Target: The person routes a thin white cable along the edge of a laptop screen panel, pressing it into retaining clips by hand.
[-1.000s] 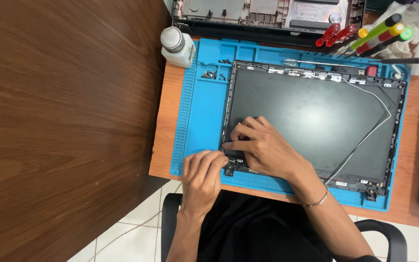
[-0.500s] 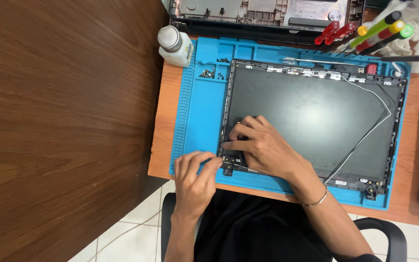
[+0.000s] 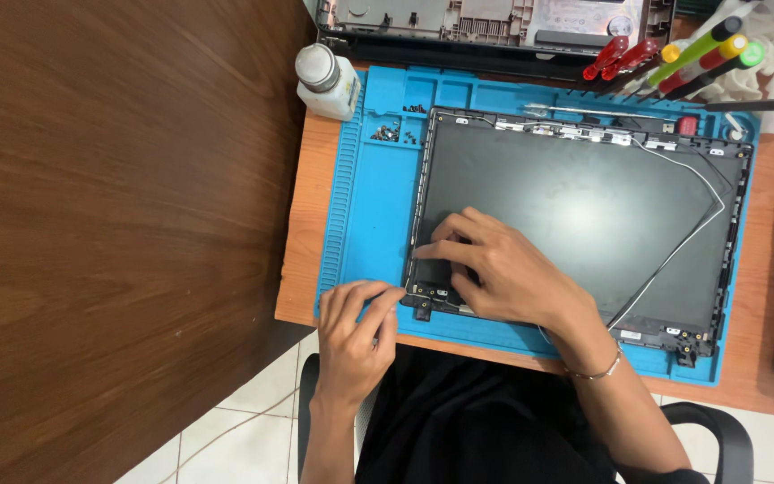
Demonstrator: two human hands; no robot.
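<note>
A dark laptop lid panel lies flat on a blue repair mat. My right hand rests palm-down on the panel's near left corner, fingers spread and pressing on it. My left hand sits at the mat's near edge with its fingers curled together, and the fingertips touch the panel's corner hinge. Whether they pinch something small is hidden. A thin white cable runs across the right side of the panel.
Several small screws lie in a mat tray at the back left, beside a white bottle. Coloured screwdrivers and an opened laptop base lie at the back. A dark wooden surface fills the left.
My left hand has slid a little left and toward me, to the mat's edge. My right hand stays on the panel's corner.
</note>
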